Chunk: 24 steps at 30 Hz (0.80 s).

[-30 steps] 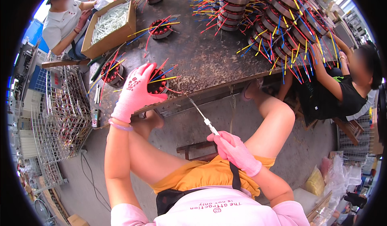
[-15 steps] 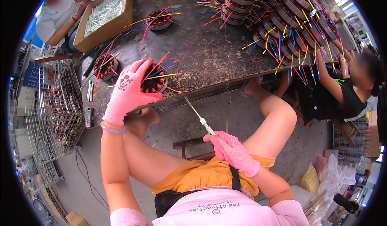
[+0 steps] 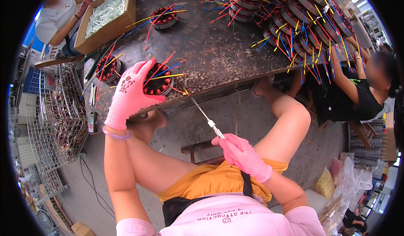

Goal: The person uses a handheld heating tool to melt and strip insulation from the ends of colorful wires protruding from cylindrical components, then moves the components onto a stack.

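Note:
My left hand (image 3: 128, 95), in a pink glove, is wrapped round the left side of a motor stator (image 3: 167, 83) at the table's near edge. Red windings ring the stator's dark centre, and red, blue and yellow leads (image 3: 173, 75) stick out to the right. My right hand (image 3: 243, 155), also gloved in pink, is closed on the silver-white handle of a thin metal rod tool (image 3: 203, 112). The rod slants up left, its tip at a short yellow wire end (image 3: 185, 92) by the stator's rim. Whether tip and wire touch is too small to tell.
Two loose stators (image 3: 108, 69) (image 3: 164, 18) lie on the dark worn table (image 3: 202, 46). Stacked stators (image 3: 303, 30) fill its far right. A carton of white tubes (image 3: 107, 15) stands far left. Co-workers sit left and right; wire-mesh crates (image 3: 63, 110) stand at left.
The whole view has shifted slightly up and left. Both hands, the stator and the rod tool keep nearly the same places relative to each other.

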### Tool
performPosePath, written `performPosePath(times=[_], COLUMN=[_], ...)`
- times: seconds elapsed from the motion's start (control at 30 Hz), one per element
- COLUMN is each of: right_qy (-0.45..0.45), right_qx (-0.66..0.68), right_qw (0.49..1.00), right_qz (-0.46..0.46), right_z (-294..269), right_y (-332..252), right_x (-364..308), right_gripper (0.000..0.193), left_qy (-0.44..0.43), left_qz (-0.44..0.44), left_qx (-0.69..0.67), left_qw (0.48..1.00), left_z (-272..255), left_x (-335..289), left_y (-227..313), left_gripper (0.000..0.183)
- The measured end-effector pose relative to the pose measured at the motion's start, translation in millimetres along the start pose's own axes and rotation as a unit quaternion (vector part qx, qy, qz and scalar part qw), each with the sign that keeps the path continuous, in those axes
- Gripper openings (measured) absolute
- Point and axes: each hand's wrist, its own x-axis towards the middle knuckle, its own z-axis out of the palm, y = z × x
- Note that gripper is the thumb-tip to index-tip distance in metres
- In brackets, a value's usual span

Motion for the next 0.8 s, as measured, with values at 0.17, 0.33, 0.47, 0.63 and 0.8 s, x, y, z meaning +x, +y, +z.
performPosePath(times=[0.17,0.33,0.47,0.63,0.8], right_qy=[0.0,-0.002,0.001,0.004,-0.004], right_qx=[0.012,0.008,-0.001,-0.013,-0.037], right_qw=[1.0,1.0,1.0,1.0,0.999], right_qz=[0.001,0.0,-0.006,-0.004,-0.013], right_z=[1.4,-0.6,1.8,2.2,0.9], right_y=[-1.4,1.8,-0.8,-5.4,-0.9], right_x=[-1.3,-1.8,-1.4,-4.4,-3.2], right_gripper=[0.028,0.029,0.03,0.03,0.029], left_qy=[-0.009,-0.009,-0.012,-0.007,0.014], left_qz=[-0.011,-0.009,-0.008,-0.009,0.003], left_qx=[0.004,0.001,0.006,-0.013,-0.017], left_qw=[1.0,1.0,1.0,1.0,1.0], left_z=[-2.5,-1.8,-1.7,0.9,1.6], left_x=[-0.2,0.5,-0.7,0.2,-0.6], left_y=[3.8,2.7,2.2,-1.2,-1.5], left_gripper=[0.096,0.096,0.096,0.098,0.096])
